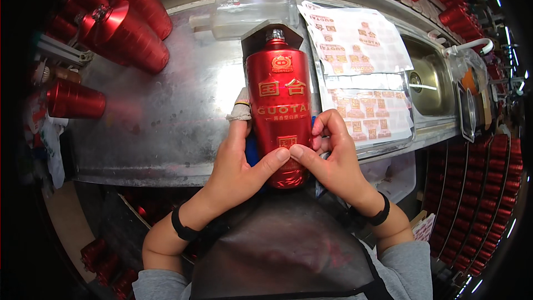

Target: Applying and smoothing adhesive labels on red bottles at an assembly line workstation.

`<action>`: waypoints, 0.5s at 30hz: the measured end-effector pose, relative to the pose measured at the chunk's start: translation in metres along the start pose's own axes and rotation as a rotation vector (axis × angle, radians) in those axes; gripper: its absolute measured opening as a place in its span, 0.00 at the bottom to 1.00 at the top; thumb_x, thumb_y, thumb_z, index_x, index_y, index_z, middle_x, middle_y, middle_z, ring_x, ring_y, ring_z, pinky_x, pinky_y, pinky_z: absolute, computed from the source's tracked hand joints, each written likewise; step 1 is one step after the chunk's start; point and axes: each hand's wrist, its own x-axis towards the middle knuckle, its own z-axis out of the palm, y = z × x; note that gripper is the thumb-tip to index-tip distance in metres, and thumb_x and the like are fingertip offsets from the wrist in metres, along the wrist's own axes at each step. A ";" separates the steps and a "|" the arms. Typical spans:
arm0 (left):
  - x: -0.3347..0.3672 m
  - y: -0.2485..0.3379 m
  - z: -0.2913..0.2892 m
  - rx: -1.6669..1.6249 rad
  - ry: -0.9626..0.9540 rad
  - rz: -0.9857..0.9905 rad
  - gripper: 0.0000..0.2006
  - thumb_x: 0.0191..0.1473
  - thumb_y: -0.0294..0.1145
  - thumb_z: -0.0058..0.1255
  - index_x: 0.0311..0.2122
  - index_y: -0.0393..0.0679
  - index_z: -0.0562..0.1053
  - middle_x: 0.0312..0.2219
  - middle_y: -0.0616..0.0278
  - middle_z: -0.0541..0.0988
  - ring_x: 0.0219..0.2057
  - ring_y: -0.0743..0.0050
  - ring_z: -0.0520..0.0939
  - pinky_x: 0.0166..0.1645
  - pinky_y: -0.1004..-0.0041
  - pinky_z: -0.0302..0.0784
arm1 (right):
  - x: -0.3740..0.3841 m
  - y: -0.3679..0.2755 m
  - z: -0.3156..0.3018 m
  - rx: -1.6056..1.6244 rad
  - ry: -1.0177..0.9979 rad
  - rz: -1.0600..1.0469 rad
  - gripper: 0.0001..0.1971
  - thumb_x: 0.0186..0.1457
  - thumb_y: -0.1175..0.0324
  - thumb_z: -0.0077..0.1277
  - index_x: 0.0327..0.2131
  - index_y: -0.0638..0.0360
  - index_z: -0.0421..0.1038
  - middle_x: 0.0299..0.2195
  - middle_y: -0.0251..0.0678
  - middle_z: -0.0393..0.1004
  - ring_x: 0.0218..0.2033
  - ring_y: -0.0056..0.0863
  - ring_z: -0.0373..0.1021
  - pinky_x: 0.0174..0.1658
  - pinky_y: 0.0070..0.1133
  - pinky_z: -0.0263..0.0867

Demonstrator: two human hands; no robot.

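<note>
A glossy red bottle (282,125) with gold lettering and emblems lies with its dark-capped neck away from me and its base toward me. My left hand (236,158) is closed around its left side, with pale wrapping on one finger. On the right side, my right hand (333,158) grips it too, fingers curled at the edge. Both thumbs press close together at a small square gold label (287,141) low on the bottle's front. Behind the neck shows a dark angular support (252,40). Some blue material peeks out beneath the bottle; what it is stays hidden.
A clear glass bottle (252,14) lies beyond the support. Sheets of gold-and-red labels (369,114) lie to the right, beside a metal sink (433,89) with a white tap (472,46). Several red bottles (130,36) stand at far left. Racked red bottles (477,200) fill the lower right.
</note>
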 end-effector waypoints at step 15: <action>-0.002 -0.004 0.008 -0.079 0.079 0.005 0.34 0.58 0.36 0.56 0.62 0.32 0.54 0.51 0.50 0.71 0.53 0.67 0.72 0.58 0.68 0.66 | 0.002 -0.002 0.004 -0.143 0.062 -0.064 0.22 0.50 0.60 0.66 0.32 0.57 0.58 0.25 0.25 0.58 0.26 0.13 0.53 0.28 0.15 0.56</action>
